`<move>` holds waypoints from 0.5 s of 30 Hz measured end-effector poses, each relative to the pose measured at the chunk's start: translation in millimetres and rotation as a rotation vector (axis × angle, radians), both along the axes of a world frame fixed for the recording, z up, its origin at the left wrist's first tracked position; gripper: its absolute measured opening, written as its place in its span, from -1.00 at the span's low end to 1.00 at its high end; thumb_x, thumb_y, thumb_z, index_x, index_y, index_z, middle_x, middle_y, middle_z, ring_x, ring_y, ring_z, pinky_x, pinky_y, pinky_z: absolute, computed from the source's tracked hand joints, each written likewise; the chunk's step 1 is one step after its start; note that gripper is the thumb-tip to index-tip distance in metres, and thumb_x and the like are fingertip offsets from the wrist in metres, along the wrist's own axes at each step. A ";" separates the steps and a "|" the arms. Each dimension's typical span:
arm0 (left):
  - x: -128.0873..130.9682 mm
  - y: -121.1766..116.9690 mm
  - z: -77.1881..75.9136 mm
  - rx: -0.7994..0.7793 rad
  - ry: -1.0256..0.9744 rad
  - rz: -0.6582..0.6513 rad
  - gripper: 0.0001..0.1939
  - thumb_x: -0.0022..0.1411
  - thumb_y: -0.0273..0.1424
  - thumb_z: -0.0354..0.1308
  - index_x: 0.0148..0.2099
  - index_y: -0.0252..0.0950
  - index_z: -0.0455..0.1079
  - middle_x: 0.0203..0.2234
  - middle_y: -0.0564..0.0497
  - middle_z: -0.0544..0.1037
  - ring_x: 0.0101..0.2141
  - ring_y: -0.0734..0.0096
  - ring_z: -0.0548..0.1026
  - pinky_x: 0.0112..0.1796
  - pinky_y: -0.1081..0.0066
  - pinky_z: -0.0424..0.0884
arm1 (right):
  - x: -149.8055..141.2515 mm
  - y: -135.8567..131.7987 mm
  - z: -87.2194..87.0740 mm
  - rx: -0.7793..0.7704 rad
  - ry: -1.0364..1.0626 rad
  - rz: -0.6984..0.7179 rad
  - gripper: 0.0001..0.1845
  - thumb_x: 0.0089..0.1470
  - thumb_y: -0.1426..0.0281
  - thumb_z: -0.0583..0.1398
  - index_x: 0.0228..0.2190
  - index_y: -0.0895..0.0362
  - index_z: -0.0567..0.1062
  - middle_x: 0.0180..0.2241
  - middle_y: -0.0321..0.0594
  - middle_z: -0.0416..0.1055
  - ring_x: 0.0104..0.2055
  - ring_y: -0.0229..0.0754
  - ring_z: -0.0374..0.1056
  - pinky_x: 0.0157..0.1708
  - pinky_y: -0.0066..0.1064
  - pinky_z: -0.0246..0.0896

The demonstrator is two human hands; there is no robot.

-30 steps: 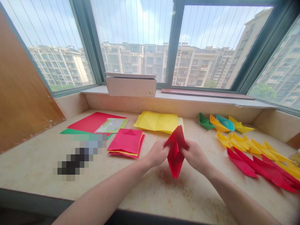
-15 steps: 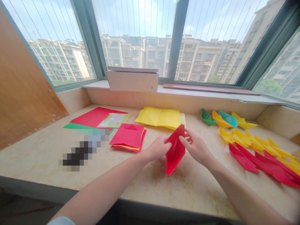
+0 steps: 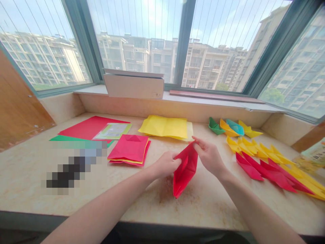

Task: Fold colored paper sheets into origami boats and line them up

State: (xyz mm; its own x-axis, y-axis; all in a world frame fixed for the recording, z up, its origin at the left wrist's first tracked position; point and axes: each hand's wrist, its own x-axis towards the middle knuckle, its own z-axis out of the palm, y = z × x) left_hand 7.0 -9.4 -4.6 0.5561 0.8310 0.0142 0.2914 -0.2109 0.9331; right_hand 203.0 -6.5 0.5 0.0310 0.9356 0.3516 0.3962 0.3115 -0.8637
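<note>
A red folded paper boat [image 3: 186,173] is held in the air above the counter, tilted, with its hollow side facing me. My left hand [image 3: 167,164] grips its left side, the thumb pressed on the inner face and the fingers behind it. At the upper right corner, my right hand [image 3: 208,152] pinches the paper between thumb and fingers. To the left lies a stack of folded red and yellow paper [image 3: 129,149]. Several finished red paper boats [image 3: 266,171] sit to the right of my right hand, in front of a row of yellow paper boats [image 3: 254,147].
Yellow sheets [image 3: 165,127] lie at the back of the counter [image 3: 142,200]. Red sheets [image 3: 86,128], a green sheet [image 3: 68,140] and a clear packet [image 3: 113,130] are at the left. Green, orange and blue boats stand back right. A white box [image 3: 134,86] rests on the sill.
My right hand's fingers have drawn together at the boat's upper corner, the forefinger now showing along the top. My left hand keeps its hold. The whole view has shifted slightly to the right.
</note>
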 end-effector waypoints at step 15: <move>5.0 1.0 7.0 -0.216 -0.321 0.328 -0.59 0.32 -0.18 0.03 0.11 -0.31 0.27 -0.15 -0.17 0.54 -0.24 0.20 0.56 -0.39 0.37 0.48 | -9.6 -13.1 5.5 0.465 -0.475 0.113 -0.73 0.27 0.32 0.11 -0.06 0.01 0.53 -0.22 -0.14 0.55 -0.14 -0.06 0.41 -0.03 -0.14 0.24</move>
